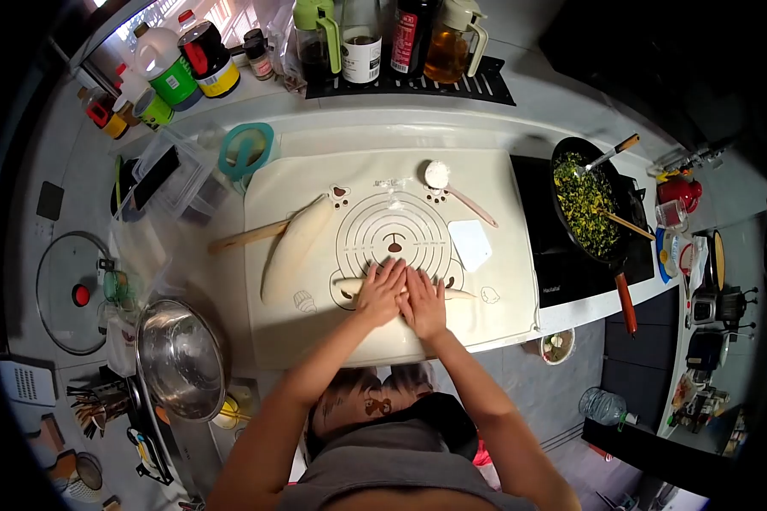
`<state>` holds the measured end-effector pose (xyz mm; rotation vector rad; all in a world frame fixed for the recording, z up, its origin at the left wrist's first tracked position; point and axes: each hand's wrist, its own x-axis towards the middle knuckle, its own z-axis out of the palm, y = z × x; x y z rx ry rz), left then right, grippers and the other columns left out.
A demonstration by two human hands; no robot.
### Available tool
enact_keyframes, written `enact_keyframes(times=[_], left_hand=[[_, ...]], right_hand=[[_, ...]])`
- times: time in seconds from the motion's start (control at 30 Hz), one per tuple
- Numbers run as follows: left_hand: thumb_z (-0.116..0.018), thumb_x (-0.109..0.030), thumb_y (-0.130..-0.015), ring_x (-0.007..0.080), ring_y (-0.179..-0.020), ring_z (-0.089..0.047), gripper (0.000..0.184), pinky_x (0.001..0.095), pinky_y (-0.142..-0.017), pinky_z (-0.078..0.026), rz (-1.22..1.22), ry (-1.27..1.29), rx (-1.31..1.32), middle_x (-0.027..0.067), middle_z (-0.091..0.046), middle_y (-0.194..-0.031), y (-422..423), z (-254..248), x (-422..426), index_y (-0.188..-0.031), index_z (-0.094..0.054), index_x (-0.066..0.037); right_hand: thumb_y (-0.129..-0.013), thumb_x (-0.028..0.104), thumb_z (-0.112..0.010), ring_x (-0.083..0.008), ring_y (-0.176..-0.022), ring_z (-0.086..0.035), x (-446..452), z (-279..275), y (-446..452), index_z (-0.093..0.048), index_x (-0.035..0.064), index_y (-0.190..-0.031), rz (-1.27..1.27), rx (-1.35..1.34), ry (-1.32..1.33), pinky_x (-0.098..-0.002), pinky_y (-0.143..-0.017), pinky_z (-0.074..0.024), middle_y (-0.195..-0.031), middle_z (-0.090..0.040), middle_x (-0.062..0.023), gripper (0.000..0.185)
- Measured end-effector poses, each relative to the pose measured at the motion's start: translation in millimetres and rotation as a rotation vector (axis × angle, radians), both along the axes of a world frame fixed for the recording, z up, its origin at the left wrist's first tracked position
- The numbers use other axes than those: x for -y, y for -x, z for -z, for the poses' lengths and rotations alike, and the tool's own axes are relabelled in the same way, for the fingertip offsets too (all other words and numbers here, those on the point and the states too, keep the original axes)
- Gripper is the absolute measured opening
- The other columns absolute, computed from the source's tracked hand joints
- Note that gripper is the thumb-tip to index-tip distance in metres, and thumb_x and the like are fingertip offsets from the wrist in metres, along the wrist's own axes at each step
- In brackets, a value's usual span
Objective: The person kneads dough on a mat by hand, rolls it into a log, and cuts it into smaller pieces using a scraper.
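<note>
My left hand (pixel 381 294) and my right hand (pixel 423 302) lie side by side, palms down with fingers stretched out, on a thin dough rope (pixel 347 286). The rope's two ends stick out past the hands; its middle is hidden under them. Beneath it is a cream kneading mat (pixel 315 332) printed with rings. To the left, a thick dough log (pixel 296 251) lies slanted across a wooden rolling pin (pixel 243 238). A white dough scraper (pixel 470 245) rests flat to the right of the rings. Behind it, a pink-handled scoop (pixel 471 206) holds white powder.
On the right, a black wok (pixel 562 213) of chopped green and yellow filling sits on a stove (pixel 541 272), its handle pointing toward me. A steel bowl (pixel 179 358) stands at the left front. Clear plastic containers (pixel 175 166) and several bottles (pixel 166 68) line the back left.
</note>
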<state>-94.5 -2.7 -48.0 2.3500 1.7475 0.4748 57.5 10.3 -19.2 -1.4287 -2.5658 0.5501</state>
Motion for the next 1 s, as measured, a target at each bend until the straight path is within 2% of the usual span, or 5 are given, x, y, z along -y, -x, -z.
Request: enact_keyframes(times=[0.27, 0.4, 0.53, 0.7, 1.0], left_hand=[[-0.057, -0.048, -0.084, 0.0443, -0.136, -0.021, 0.065, 0.0634, -0.107, -0.015, -0.343, 0.043, -0.085, 0.018, -0.03, -0.147, 20, -19, 9, -0.139, -0.043, -0.017], [-0.06, -0.049, -0.082, 0.0485, -0.135, -0.019, 0.064, 0.0643, -0.105, -0.017, -0.18, 0.087, 0.015, 0.0199, -0.025, -0.149, 32, -21, 73, -0.14, -0.043, -0.026], [-0.057, -0.042, -0.087, 0.0422, -0.136, -0.025, 0.058, 0.055, -0.108, -0.021, -0.167, 0.048, 0.097, 0.0206, -0.028, -0.148, 57, -13, 43, -0.139, -0.044, -0.018], [-0.053, -0.022, -0.091, 0.0431, -0.135, -0.026, 0.054, 0.0455, -0.112, -0.023, -0.487, -0.108, 0.276, 0.0256, -0.031, -0.144, 67, 10, -1, -0.132, -0.039, 0.01], [-0.05, -0.006, -0.089, 0.0413, -0.126, -0.04, 0.049, 0.0442, -0.105, -0.033, -0.679, -0.068, 0.616, 0.027, -0.04, -0.138, 29, 4, 35, -0.135, -0.039, 0.005]], right_hand=[[-0.093, 0.048, -0.044, -0.0338, -0.135, -0.03, -29, 0, 0, -0.039, 0.0142, -0.141, -0.098, 0.093, -0.183, -0.0581, -0.109, -0.0188, -0.148, -0.034, -0.009, 0.059], [-0.09, 0.05, -0.048, -0.0341, -0.133, -0.033, 19, -3, -33, -0.038, 0.0203, -0.142, -0.25, 0.053, -0.217, -0.0596, -0.107, -0.0198, -0.149, -0.033, -0.005, 0.061], [-0.092, 0.053, -0.042, -0.0345, -0.135, -0.031, -11, 4, -17, -0.034, 0.0202, -0.144, -0.189, 0.126, -0.238, -0.0603, -0.108, -0.018, -0.15, -0.031, -0.0049, 0.062], [-0.094, 0.053, -0.035, -0.0358, -0.139, -0.022, -45, 13, 2, -0.026, 0.0121, -0.147, -0.035, 0.15, -0.17, -0.0602, -0.11, -0.0128, -0.153, -0.024, -0.0081, 0.067], [-0.092, 0.053, -0.042, -0.0313, -0.138, -0.028, 9, 7, 24, -0.033, 0.0104, -0.143, -0.166, 0.104, -0.156, -0.0582, -0.11, -0.015, -0.15, -0.03, -0.0081, 0.067]])
